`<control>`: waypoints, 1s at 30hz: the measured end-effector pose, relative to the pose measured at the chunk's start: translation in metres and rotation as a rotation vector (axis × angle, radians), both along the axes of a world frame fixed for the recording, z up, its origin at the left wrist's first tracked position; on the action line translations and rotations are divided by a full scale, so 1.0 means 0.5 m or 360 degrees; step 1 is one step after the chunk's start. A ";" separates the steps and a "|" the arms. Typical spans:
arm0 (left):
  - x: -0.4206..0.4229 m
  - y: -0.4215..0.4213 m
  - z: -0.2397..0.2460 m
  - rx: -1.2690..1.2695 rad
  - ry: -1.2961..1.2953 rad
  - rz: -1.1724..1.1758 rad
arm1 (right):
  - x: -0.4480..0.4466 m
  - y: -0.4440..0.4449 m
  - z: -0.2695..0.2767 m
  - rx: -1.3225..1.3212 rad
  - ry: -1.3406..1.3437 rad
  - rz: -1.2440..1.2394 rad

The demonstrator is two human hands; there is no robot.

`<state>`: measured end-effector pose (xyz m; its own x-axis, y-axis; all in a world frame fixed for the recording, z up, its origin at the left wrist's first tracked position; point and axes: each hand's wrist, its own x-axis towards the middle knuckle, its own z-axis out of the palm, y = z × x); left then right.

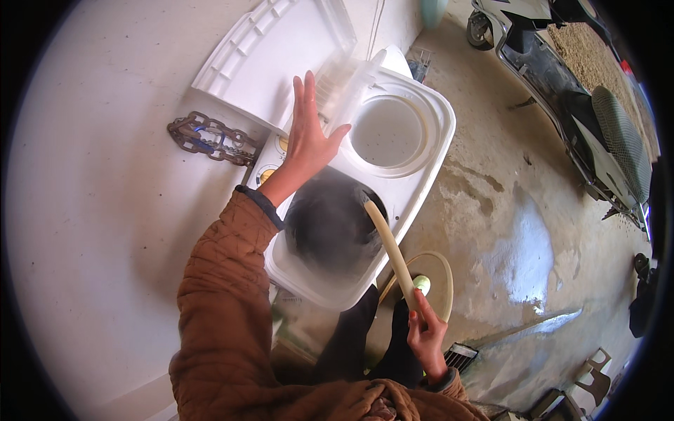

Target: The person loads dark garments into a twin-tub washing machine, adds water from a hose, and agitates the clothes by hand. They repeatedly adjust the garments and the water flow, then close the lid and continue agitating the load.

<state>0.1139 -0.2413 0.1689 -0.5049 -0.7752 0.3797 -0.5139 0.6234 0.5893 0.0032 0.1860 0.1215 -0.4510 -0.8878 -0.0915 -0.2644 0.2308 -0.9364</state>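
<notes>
A white twin-tub washing machine (421, 197) stands in front of me, with both tubs uncovered. My right hand (429, 334) grips a cream-coloured hose (396, 255), whose far end points into the wash tub. Inside that tub are dark contents (331, 226), blurred by haze, perhaps laundry. My left hand (310, 144) is raised over the control panel, fingers spread and holding nothing. Beside its thumb a translucent lid (355, 97) stands tilted up; whether they touch I cannot tell. The round spin tub (389, 131) shows small holes in its bottom.
A large white lid (284, 52) leans against the wall behind the machine. A rusty chain (210, 139) lies beside the control panel (267, 174). The hose loops down near my shoe (421, 284). A scooter (574, 105) stands right; the concrete floor (518, 252) has wet patches and a drain grate (461, 357).
</notes>
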 end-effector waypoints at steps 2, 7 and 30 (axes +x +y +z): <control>0.002 -0.006 -0.007 0.0030 -0.0025 -0.0043 | 0.000 0.001 0.001 0.0018 -0.0020 0.0001; -0.006 -0.019 -0.023 0.0042 0.0090 -0.0230 | -0.001 -0.008 0.010 0.0037 -0.0081 0.0012; -0.046 0.006 0.004 -0.0294 -0.0051 -0.0121 | 0.004 -0.001 -0.002 0.0012 -0.0022 0.0053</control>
<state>0.0908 -0.2381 0.1707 -0.5732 -0.6532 0.4947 -0.4780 0.7570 0.4455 0.0051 0.1857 0.1207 -0.4199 -0.9016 -0.1041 -0.2589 0.2289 -0.9384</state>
